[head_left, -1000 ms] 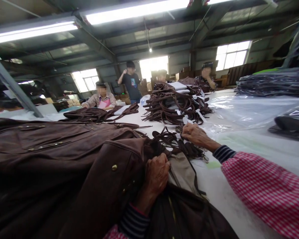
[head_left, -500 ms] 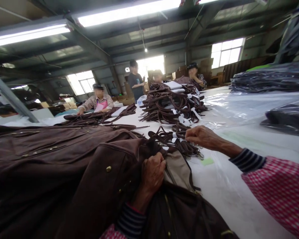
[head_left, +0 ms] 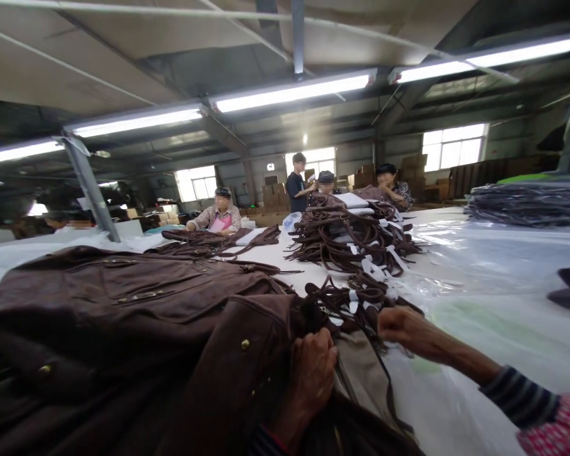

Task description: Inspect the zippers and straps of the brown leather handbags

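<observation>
A large brown leather bag [head_left: 171,342] with gold studs and zips fills the left and lower front. My left hand [head_left: 313,367] is closed on its edge, near the opening. A beige lining or flap [head_left: 363,370] shows just right of that hand. My right hand [head_left: 403,326] is closed like a fist above the table, beside a bundle of brown straps [head_left: 346,297] with white paper bands. Whatever its fingers hold, if anything, is hidden.
A tall pile of brown straps [head_left: 351,231] stands farther back on the white table [head_left: 494,392]. Plastic-wrapped dark goods [head_left: 527,202] are stacked at the right over clear sheeting. A seated person [head_left: 223,212] works at the far left beside more brown pieces [head_left: 199,242]; other people are behind.
My view has tilted up and shifted left, so things sit lower and farther right. My left hand still grips the bag; my right hand stays closed and is now slightly nearer the left one.
</observation>
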`<state>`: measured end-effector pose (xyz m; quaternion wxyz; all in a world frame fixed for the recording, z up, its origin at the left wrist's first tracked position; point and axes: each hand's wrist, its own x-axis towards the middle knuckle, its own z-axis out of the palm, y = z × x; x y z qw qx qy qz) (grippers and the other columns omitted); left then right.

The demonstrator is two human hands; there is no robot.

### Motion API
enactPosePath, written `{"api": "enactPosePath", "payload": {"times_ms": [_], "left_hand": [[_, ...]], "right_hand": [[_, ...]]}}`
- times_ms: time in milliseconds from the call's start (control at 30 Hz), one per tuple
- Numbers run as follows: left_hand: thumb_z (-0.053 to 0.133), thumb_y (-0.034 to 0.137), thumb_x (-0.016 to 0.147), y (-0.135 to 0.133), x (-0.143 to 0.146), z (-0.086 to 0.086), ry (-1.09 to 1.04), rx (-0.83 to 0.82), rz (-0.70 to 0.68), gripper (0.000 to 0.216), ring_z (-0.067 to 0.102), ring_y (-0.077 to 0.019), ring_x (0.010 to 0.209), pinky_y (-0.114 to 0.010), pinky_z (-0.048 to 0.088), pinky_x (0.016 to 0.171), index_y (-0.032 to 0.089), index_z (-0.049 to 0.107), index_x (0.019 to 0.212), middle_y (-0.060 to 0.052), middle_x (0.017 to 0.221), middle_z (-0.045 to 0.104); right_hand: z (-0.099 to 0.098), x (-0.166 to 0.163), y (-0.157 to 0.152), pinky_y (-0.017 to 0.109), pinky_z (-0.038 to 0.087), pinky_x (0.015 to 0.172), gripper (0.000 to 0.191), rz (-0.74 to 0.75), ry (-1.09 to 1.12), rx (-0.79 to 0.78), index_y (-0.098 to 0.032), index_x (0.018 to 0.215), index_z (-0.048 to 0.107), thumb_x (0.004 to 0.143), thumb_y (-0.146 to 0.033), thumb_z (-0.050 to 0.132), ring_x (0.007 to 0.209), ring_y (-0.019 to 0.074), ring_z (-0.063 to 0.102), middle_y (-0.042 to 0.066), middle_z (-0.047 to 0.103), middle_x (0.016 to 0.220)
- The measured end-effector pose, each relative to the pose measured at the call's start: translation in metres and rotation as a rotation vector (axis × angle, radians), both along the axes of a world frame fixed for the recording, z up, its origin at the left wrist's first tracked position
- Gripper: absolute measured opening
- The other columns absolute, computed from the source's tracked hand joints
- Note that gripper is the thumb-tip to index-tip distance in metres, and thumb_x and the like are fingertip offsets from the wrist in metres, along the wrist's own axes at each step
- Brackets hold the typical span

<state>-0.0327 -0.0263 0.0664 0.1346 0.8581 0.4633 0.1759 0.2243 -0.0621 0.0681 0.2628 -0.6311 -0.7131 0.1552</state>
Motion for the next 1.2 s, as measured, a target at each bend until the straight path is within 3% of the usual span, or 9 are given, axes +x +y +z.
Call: {"api": "enactPosePath", "payload": {"times_ms": [100,167,300,400,533,600,833,1100,1200], "left_hand": [[0.054,0.022,0.096,0.0,0.001,0.005,0.028,0.001,-0.007,0.013,0.067,-0.0182,0.094,-0.029,0.038,0.078,0.022,0.066,0.092,0.0,0.092,0.073],[0.053,0.022,0.097,0.0,0.002,0.007,0.051,0.012,-0.018,0.013,0.068,-0.0178,0.093,-0.029,0.038,0.076,0.022,0.065,0.092,0.0,0.092,0.073],[0.052,0.022,0.098,0.001,0.003,0.01,0.084,0.005,-0.034,0.014,0.068,-0.0183,0.093,-0.028,0.037,0.074,0.021,0.064,0.093,-0.001,0.093,0.074],[0.052,0.023,0.099,0.001,0.002,0.011,0.096,0.006,-0.037,0.013,0.068,-0.0189,0.092,-0.028,0.036,0.073,0.021,0.064,0.093,-0.002,0.093,0.074],[0.052,0.025,0.099,0.002,0.002,0.011,0.114,0.018,-0.03,0.013,0.069,-0.0199,0.092,-0.028,0.036,0.072,0.021,0.063,0.094,-0.002,0.093,0.074],[0.051,0.025,0.099,0.002,0.003,0.01,0.112,0.028,-0.03,0.014,0.069,-0.0198,0.091,-0.028,0.036,0.071,0.022,0.063,0.093,-0.002,0.091,0.074],[0.053,0.026,0.099,0.002,0.004,0.009,0.11,0.031,-0.033,0.013,0.068,-0.0192,0.089,-0.028,0.037,0.072,0.022,0.063,0.09,-0.002,0.091,0.074],[0.054,0.027,0.098,0.003,0.005,0.011,0.131,0.025,-0.013,0.013,0.068,-0.0193,0.085,-0.027,0.035,0.069,0.022,0.063,0.09,-0.002,0.087,0.073],[0.053,0.028,0.099,0.005,0.004,0.01,0.124,0.031,-0.011,0.014,0.067,-0.0188,0.085,-0.027,0.034,0.069,0.023,0.063,0.09,-0.001,0.087,0.073]], "right_hand": [[0.039,0.008,0.01,0.027,0.042,0.053,0.027,-0.095,0.368,-0.026,-0.017,0.074,0.066,0.077,-0.044,0.063,0.059,0.0175,0.057,0.003,0.062,0.063],[0.065,0.009,0.012,0.025,0.041,0.052,0.031,-0.165,0.455,0.044,-0.016,0.078,0.068,0.073,-0.046,0.068,0.061,0.0175,0.059,0.003,0.064,0.065],[0.088,-0.015,-0.006,0.026,0.039,0.055,0.021,-0.107,0.245,0.139,-0.017,0.076,0.069,0.081,-0.037,0.063,0.062,0.0165,0.059,0.003,0.065,0.065],[0.081,-0.052,-0.028,0.026,0.035,0.057,0.017,-0.01,0.008,0.13,-0.019,0.07,0.066,0.084,-0.027,0.061,0.061,0.0142,0.055,0.001,0.063,0.064],[0.067,-0.081,-0.041,0.023,0.038,0.056,0.019,0.302,0.257,-0.127,-0.019,0.074,0.063,0.089,-0.029,0.059,0.061,0.0131,0.06,-0.002,0.063,0.066],[0.064,-0.075,-0.04,0.023,0.039,0.054,0.021,0.276,0.358,-0.151,-0.018,0.076,0.064,0.09,-0.033,0.06,0.059,0.0142,0.062,-0.002,0.063,0.065],[0.049,-0.012,-0.06,0.027,0.042,0.064,0.026,-0.017,0.195,0.031,-0.019,0.081,0.074,0.088,-0.043,0.065,0.07,0.0167,0.058,0.002,0.068,0.077],[0.006,-0.001,-0.069,0.03,0.045,0.077,0.023,0.086,0.361,-0.041,-0.018,0.08,0.075,0.085,-0.039,0.07,0.085,0.0208,0.061,0.005,0.071,0.088],[0.005,-0.01,-0.05,0.028,0.041,0.067,0.022,0.157,0.38,-0.105,-0.016,0.078,0.074,0.083,-0.037,0.069,0.074,0.0172,0.057,0.002,0.066,0.077]]}}
